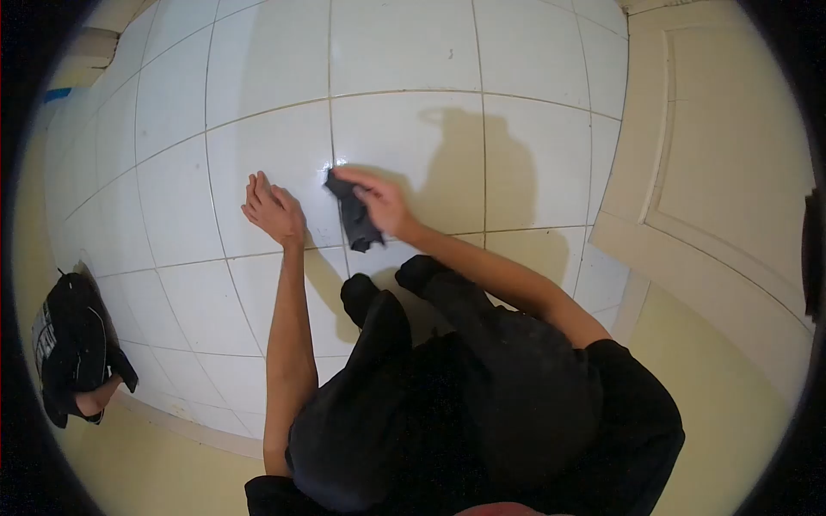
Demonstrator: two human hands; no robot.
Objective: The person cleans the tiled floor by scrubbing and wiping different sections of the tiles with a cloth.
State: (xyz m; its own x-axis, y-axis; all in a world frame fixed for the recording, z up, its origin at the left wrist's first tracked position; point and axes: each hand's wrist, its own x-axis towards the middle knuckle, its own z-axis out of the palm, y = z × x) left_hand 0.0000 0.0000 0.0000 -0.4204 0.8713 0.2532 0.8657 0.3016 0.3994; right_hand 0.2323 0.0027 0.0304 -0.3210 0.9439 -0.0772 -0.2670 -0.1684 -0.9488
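Note:
A crumpled dark grey cloth lies against the white tiled floor in front of my feet. My right hand is over the cloth's right side, its fingers pointing left along the top edge and pressing it to the tiles. To the left, my left hand rests on the floor with its fingers a little bent and apart, holding nothing. A gap of bare tile separates it from the cloth. The underside of the right hand is hidden.
A black bag sits by the wall at the far left. On the right stands a cream panelled door. My feet in black socks are just behind the cloth. A small blue item shows at upper left.

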